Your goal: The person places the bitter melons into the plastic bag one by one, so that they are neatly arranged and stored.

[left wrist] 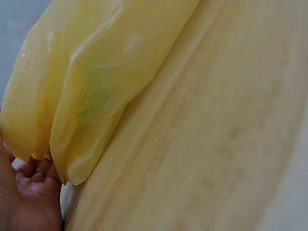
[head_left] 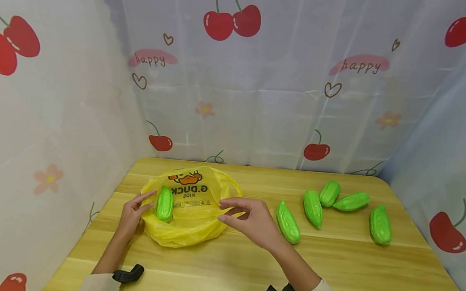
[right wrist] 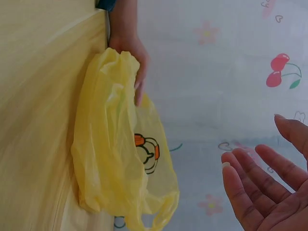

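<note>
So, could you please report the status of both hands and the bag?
Left hand at bag, grip unclear. Right hand empty. Bag open, one gourd inside. Nothing seen blocking its mouth.

Yellow plastic bag (left wrist: 86,60), one: thin, creased; a blurred green shape (left wrist: 100,94) is seen through its side. Left hand (left wrist: 34,196), one: set at the bag's lower end, fingers partly covered by the plastic. Desk (left wrist: 207,120): pale, wood-grained, blurred. Pale backdrop (left wrist: 17,21): partly shown, upper left corner.
</note>
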### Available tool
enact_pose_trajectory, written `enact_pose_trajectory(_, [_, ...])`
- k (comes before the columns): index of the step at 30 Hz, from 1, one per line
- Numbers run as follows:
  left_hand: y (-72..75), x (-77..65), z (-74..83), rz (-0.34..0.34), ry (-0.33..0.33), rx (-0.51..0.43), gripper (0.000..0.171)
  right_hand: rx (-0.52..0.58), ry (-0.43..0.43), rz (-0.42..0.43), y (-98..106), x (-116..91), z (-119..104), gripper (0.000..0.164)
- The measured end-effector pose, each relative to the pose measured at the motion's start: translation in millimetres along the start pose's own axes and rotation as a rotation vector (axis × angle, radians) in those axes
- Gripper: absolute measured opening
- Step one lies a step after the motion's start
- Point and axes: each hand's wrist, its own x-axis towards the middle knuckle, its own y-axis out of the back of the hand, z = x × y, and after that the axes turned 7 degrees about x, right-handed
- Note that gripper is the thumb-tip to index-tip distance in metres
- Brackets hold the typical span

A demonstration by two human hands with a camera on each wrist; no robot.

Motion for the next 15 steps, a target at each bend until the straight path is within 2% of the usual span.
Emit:
enact_pose_trajectory(6, [1.6, 5.9, -21.9, 0.01, 0.002, -0.008, 0.04, -0.02, -0.008, 0.055, 23.2, -10.3, 4.5, 0.034])
enact_pose_trajectory(15, [0.9, 6.4, -25.2, 0.024, -0.015, -0.009, 0.04, -0.085, 0.016, 0.109, 60.8, -22.6, 27.5, 0.038])
